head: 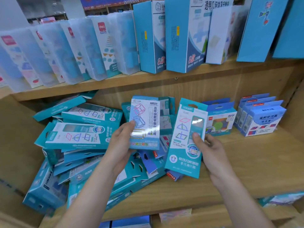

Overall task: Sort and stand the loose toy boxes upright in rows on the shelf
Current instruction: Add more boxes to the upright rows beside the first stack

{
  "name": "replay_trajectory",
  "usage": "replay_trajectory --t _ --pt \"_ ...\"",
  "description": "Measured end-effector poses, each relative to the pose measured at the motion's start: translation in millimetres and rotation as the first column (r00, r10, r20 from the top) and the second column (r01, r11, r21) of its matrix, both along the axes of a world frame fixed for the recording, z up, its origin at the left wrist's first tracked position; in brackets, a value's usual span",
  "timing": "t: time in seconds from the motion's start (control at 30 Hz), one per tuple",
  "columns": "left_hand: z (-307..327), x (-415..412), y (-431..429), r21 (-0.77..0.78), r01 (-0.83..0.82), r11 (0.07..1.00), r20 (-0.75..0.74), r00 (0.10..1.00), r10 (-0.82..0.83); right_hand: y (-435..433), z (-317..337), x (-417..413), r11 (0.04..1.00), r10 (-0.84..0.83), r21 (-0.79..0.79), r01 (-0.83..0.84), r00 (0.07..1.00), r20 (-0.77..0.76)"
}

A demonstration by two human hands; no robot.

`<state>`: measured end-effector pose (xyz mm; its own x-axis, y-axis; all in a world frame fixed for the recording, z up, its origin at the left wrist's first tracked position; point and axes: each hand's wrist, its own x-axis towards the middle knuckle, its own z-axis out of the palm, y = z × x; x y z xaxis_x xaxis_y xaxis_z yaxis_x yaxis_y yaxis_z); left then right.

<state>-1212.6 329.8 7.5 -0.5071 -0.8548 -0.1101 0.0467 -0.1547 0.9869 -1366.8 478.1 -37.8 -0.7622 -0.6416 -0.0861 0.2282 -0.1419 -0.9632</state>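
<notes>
My left hand (122, 143) grips a teal and white toy box with cube drawings (145, 122), held upright above the heap. My right hand (207, 148) holds a longer teal box with geometric line shapes (185, 139), thumb on its front, its lower end near the wooden shelf (230, 170). A jumbled heap of similar teal boxes (79, 137) lies flat and tilted over the shelf's left half. At the right, a blue box with a window (220, 119) and a row of blue boxes (259, 117) stand upright.
The upper shelf (148, 78) carries clear plastic cases (74, 50) and tall blue cartons (184, 35) standing in a row. Bare shelf board shows at the front right. More boxes (279, 199) peek out from the shelf below.
</notes>
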Motion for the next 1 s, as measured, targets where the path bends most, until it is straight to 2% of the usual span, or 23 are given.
replay_trajectory --t 0.13,0.3,0.4,0.57,0.73,0.87,1.0 --pt "-0.8 3.2 5.5 -0.013 0.077 0.997 -0.054 0.996 -0.078 -0.1 0.8 0.3 1.0 0.019 -0.011 -0.018 1.0 0.022" --pt "-8.6 -3.5 22.9 -0.004 0.13 0.992 -0.099 0.987 -0.13 3.7 4.7 -0.6 0.98 0.123 -0.183 -0.078 0.962 0.244" --pt "-23.1 -20.9 55.8 -0.008 0.172 0.985 -0.092 0.981 -0.172 13.6 2.0 -4.5 0.973 0.163 -0.198 -0.114 0.954 0.252" --pt "-50.6 -59.0 111.2 -0.015 0.35 0.937 -0.091 0.932 -0.35 61.7 -5.6 -38.3 0.997 -0.026 -0.067 0.036 0.989 0.145" --pt "-71.7 -87.4 142.8 0.02 0.445 0.895 -0.007 0.895 -0.445 105.2 -17.8 -81.4 0.938 -0.268 0.21 0.277 0.961 -0.069" --pt "-95.4 -115.6 170.0 0.103 0.429 0.897 0.065 0.897 -0.437 123.3 -27.1 -110.8 0.851 -0.226 0.394 0.347 0.92 -0.321" --pt "-117.1 -142.8 176.4 0.042 0.295 0.954 0.135 0.945 -0.298 132.4 -37.7 -141.8 0.744 -0.104 0.539 0.396 0.865 -0.492"
